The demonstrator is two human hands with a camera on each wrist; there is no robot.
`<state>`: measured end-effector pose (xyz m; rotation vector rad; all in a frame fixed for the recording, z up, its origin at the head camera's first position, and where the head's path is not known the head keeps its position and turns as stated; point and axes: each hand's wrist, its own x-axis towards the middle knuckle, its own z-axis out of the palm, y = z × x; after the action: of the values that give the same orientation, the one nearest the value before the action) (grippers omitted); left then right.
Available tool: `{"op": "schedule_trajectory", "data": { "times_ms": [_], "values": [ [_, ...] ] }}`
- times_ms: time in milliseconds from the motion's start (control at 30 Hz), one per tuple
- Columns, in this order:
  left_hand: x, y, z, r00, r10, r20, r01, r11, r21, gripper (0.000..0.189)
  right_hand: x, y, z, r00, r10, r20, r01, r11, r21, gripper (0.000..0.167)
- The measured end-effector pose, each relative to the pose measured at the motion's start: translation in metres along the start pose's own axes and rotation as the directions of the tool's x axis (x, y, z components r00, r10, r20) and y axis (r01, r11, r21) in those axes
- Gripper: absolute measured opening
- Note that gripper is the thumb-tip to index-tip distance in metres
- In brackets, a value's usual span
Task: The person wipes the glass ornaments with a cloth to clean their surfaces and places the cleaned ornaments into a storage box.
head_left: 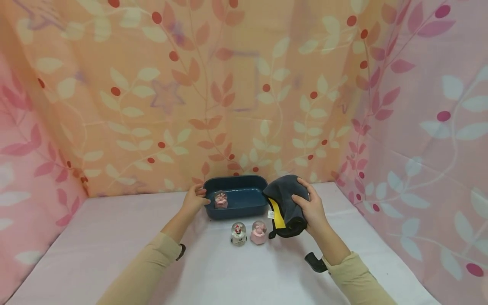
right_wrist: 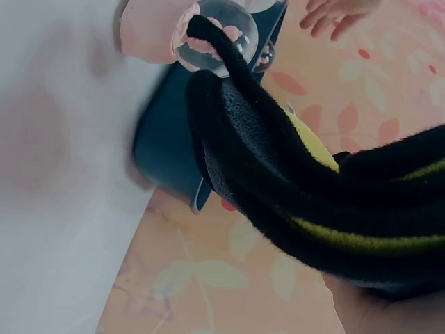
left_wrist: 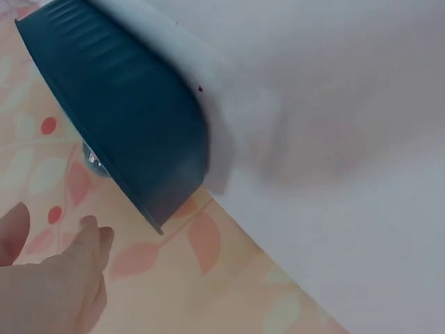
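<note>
My right hand [head_left: 313,209] grips a folded grey and yellow towel [head_left: 287,195] with black edging and a white tag. It holds the towel at the right end of a dark blue basin [head_left: 245,198], overlapping the rim in the head view. At the basin's left end is my left hand [head_left: 193,201], fingers loosely bent; the left wrist view shows it apart from the rim. Inside the basin, on the left, sits a pink snow globe [head_left: 221,199]. In front stand a white-based snow globe [head_left: 239,234] with a red figure and another pink snow globe [head_left: 259,233].
A white cloth covers the table [head_left: 213,275]. Floral curtains [head_left: 236,127] hang behind it and at both sides. Dark straps, one a black band [head_left: 315,262], show at the wrists.
</note>
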<state>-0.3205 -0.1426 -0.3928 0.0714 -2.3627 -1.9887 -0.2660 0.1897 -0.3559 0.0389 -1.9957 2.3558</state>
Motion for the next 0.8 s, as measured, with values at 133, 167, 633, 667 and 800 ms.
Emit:
{"op": "schedule_trajectory", "data": {
  "times_ms": [133, 167, 633, 667, 800],
  "values": [
    [-0.015, -0.002, -0.006, 1.0, -0.009, 0.006, 0.01, 0.999, -0.047, 0.07, -0.001, 0.0, 0.0, 1.0, 0.001, 0.0, -0.001, 1.0, 0.022, 0.058],
    [-0.018, -0.002, -0.007, 1.0, -0.014, 0.007, 0.014, 0.998, -0.057, 0.07, -0.002, 0.0, 0.0, 1.0, 0.002, 0.0, -0.002, 1.0, 0.027, 0.058],
    [-0.057, -0.015, -0.006, 0.999, -0.012, 0.039, 0.014, 0.998, -0.053, 0.065, -0.007, -0.003, -0.004, 1.0, 0.005, -0.009, -0.005, 0.999, 0.033, 0.056],
    [-0.059, -0.016, -0.006, 0.999, -0.013, 0.039, 0.015, 0.999, -0.051, 0.065, -0.008, -0.003, -0.004, 1.0, 0.007, -0.009, -0.007, 0.999, 0.037, 0.056],
    [-0.071, -0.021, -0.006, 0.999, -0.017, 0.045, 0.019, 0.999, -0.036, 0.064, -0.009, -0.004, -0.003, 1.0, 0.011, -0.004, -0.011, 0.999, 0.044, 0.056]
  ]
}}
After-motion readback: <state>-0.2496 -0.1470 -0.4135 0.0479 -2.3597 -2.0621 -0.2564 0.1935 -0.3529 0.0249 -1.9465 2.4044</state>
